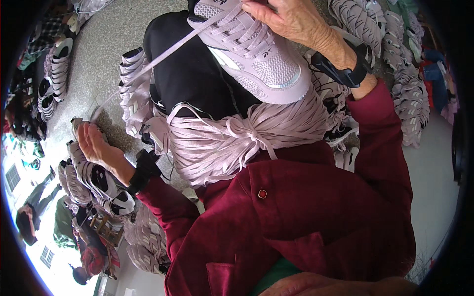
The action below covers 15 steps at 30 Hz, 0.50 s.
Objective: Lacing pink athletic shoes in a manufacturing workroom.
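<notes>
A pale lilac sneaker (pixel 256 59) rests on my black-trousered lap with its toe toward me, its lace criss-crossed through the eyelets. My right hand (pixel 284 19) is at the upper part of the shoe, thumb and fingers pinched on the lace there. From that spot a long flat shoelace (pixel 173 48) stretches taut down to the left. Its far end reaches my left hand (pixel 98 148), which is closed on it, out at the left; the fingertips are partly hidden. A thick bundle of matching laces (pixel 212 148), tied round its middle, lies across my lap below the toe.
Nested rows of similar shoes stand on the speckled floor (pixel 106 44): a stack (pixel 133 93) by my left knee, more shoes (pixel 94 172) under my left hand, and long rows (pixel 407 93) at the right. Other people (pixel 91 256) sit at the far left.
</notes>
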Tool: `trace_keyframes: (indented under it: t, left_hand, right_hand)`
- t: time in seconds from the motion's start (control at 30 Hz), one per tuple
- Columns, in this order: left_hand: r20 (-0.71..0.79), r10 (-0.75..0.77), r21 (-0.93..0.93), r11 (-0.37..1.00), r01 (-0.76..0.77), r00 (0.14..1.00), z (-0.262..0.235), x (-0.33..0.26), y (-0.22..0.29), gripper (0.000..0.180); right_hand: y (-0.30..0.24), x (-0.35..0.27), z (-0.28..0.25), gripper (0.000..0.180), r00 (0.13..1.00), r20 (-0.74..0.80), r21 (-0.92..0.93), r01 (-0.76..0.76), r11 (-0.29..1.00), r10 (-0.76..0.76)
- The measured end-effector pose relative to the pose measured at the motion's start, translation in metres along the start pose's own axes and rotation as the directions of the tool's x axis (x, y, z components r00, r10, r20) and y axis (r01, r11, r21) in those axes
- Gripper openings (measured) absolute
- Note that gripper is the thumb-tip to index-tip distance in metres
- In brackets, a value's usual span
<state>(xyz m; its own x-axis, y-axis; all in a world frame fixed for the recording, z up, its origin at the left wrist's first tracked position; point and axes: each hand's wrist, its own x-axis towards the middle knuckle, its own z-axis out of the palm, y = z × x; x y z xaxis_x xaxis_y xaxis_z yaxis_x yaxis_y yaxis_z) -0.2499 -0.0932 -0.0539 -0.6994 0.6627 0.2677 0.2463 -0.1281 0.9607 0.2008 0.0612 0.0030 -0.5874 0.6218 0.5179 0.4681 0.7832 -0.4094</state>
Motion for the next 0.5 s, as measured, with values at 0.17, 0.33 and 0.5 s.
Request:
trace_keyframes:
  t: [0.17, 0.33, 0.5]
  left_hand:
    - [0.209, 0.074, 0.255, 0.959, -0.127, 0.975, 0.069, -0.019, 0.049, 0.030]
    - [0.598, 0.272, 0.047, 0.927, -0.372, 0.754, 0.167, -0.057, 0.088, 0.021]
    - [0.737, 0.390, -0.052, 0.847, -0.529, 0.552, 0.222, -0.083, 0.108, 0.015]
  right_hand:
    - [0.010, -0.015, 0.001, 0.009, 0.961, -0.029, 0.387, -0.241, 0.890, 0.273]
    - [0.006, -0.025, -0.007, 0.011, 0.982, 0.012, 0.190, -0.189, 0.963, 0.190]
    - [0.007, -0.024, 0.000, 0.014, 0.991, -0.131, -0.029, -0.012, 1.000, 0.008]
